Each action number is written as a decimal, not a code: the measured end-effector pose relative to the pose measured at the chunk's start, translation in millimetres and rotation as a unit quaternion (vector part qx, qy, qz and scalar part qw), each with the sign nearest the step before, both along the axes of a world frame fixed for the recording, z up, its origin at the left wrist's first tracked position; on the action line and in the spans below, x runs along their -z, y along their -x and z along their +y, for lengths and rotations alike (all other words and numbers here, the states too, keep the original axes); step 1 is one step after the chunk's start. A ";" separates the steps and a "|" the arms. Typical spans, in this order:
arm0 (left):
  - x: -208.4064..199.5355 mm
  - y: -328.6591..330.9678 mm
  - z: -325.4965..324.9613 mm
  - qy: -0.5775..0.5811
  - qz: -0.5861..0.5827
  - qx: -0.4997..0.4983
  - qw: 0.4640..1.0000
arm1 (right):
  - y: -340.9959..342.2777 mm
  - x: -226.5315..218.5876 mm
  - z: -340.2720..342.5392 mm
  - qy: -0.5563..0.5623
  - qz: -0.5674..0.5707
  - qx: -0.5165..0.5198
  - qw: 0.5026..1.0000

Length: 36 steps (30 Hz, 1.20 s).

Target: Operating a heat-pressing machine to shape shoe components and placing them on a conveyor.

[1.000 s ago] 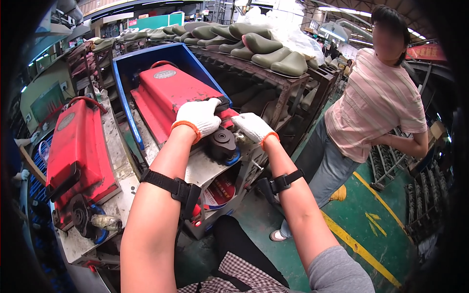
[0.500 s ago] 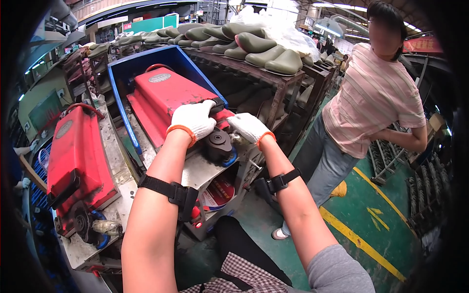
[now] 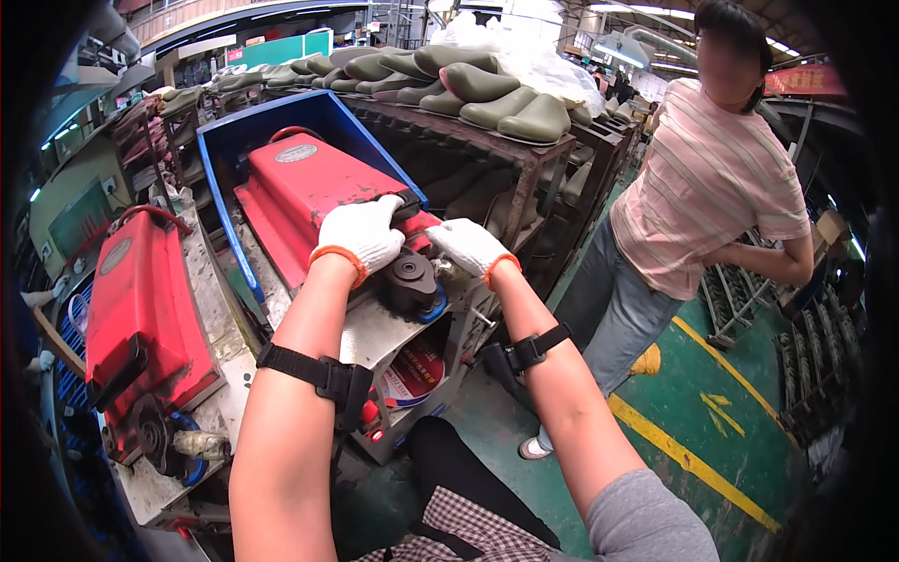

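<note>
My left hand (image 3: 359, 236), in a white knit glove with an orange cuff, is closed round the black handle (image 3: 408, 210) at the near end of a red machine cover (image 3: 314, 178). The cover is down, inside a blue tray-like frame (image 3: 217, 173). My gloved right hand (image 3: 465, 247) has its fingers curled together at the cover's near right corner; what lies between the fingertips is hidden. Just below both hands sits a round black knob-like part (image 3: 410, 270) with a blue piece beneath it.
To the left stands a second red-covered machine (image 3: 145, 290) on a metal bench. A rack (image 3: 524, 155) piled with olive-green shoe lasts (image 3: 534, 117) is behind. A person in a striped shirt (image 3: 707, 178) stands at the right on the green floor (image 3: 581, 506). Metal racks (image 3: 824, 365) stand beyond.
The whole view has shifted slightly to the left. Both hands keep their places on the red machine, and the cover stays down.
</note>
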<state>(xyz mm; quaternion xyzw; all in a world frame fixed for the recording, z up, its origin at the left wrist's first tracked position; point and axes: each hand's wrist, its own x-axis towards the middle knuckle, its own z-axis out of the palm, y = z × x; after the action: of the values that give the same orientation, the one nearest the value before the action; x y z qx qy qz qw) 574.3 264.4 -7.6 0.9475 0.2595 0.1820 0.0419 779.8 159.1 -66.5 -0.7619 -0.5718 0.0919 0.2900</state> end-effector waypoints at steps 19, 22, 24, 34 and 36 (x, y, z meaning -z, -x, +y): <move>-8.0 3.1 -10.3 -0.009 0.013 -0.008 1.000 | 5.3 -5.0 -2.1 0.016 -0.001 0.008 1.000; -7.5 2.7 -9.4 -0.012 0.018 -0.011 1.000 | 4.8 -3.9 -1.6 0.018 0.001 0.010 1.000; -7.1 2.4 -9.0 -0.011 0.012 -0.007 1.000 | 4.5 -3.6 -1.3 0.014 -0.009 0.013 1.000; -1.8 0.3 -2.5 -0.003 0.001 -0.004 1.000 | 3.6 -3.4 -1.0 0.018 -0.028 0.009 0.999; -1.1 0.0 -2.2 -0.002 -0.004 -0.001 1.000 | 2.9 -3.8 -0.2 0.021 -0.024 0.007 0.999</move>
<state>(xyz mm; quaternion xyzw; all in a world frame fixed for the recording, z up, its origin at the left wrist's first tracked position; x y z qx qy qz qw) 574.3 262.2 -6.5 0.9467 0.2596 0.1865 0.0408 777.0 158.8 -62.7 -0.7741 -0.5710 0.0837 0.2605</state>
